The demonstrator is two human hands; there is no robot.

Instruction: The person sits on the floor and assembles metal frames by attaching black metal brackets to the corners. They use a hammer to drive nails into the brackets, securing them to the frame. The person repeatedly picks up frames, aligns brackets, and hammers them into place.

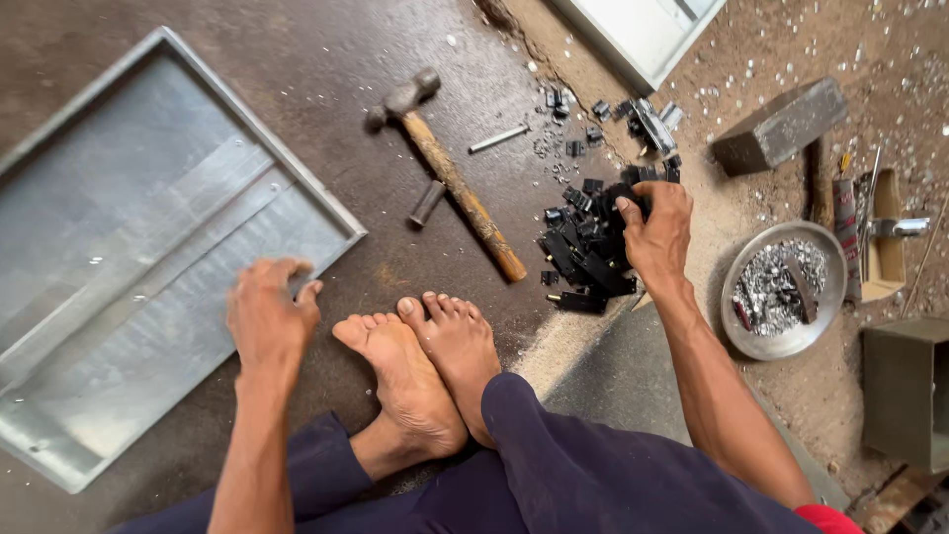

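The left hand rests palm down, fingers loosely spread, holding nothing, just beside the metal tray corner. Right of the hammer, the right hand reaches forward, fingers curled into the pile of black parts.

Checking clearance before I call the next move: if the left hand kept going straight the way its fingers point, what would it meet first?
The left hand points up-frame; first in line looks like the raised rim of the sheet-metal tray, though its height is unclear.
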